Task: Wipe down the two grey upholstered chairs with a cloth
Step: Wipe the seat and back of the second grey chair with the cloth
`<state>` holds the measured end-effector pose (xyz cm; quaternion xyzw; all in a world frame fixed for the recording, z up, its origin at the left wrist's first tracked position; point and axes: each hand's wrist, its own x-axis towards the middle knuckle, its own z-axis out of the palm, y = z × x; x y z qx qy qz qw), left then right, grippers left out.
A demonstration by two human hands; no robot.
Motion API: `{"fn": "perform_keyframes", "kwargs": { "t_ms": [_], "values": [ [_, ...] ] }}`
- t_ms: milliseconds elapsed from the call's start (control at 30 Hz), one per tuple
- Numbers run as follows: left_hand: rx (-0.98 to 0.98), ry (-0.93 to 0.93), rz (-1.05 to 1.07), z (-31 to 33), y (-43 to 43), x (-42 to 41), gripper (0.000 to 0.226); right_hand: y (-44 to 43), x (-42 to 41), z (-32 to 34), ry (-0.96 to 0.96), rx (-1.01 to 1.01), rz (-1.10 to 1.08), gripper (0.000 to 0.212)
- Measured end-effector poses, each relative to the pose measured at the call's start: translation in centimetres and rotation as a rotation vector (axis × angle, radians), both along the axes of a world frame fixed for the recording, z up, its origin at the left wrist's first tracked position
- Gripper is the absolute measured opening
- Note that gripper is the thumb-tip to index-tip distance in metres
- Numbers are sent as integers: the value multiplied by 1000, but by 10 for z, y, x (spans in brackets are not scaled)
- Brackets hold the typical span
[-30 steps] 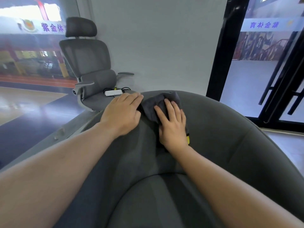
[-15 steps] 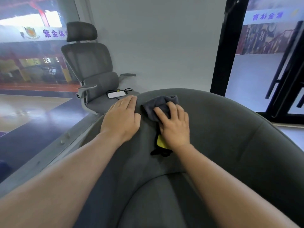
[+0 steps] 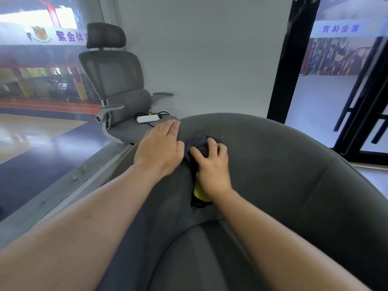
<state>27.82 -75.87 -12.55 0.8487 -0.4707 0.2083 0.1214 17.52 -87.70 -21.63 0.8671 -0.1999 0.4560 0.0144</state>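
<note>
Head view: right hand bunches dark grey cloth, fingers curled over it, pressing it onto curved backrest of grey tub chair. Yellow patch shows under wrist. Left hand lies flat, fingers together, just beside cloth. Grey office chair beyond left hand, white power strip on seat.
</note>
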Motion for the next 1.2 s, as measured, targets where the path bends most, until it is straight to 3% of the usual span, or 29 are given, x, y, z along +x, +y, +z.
{"fn": "perform_keyframes", "kwargs": {
  "t_ms": [67,167,233,367,533,700,800,967,1100,1200],
  "values": [
    [5,8,-1,1,0,-2,73,-29,-21,8,42,-3,-100,52],
    [-1,19,-2,2,0,-4,70,-50,-41,17,-52,236,-314,48],
    [-2,17,-1,1,1,-4,64,-40,-35,17,-98,282,-361,43],
    [0,13,-1,0,0,-4,63,-9,-13,16,-201,315,-298,30],
    [7,7,2,0,0,-4,74,1,7,6,-223,165,-135,24],
    [5,-3,10,-1,0,-4,73,-10,2,1,-256,102,-103,41],
    [5,-3,5,0,0,-4,72,-21,-10,-2,-290,169,-157,53],
    [14,-31,5,-2,0,-5,72,-6,7,3,-462,337,-156,39],
    [24,-16,5,-1,-1,-3,72,50,34,-16,-367,256,48,33],
    [12,-26,2,-1,0,-2,71,24,16,-12,-246,102,76,34]
  ]
}}
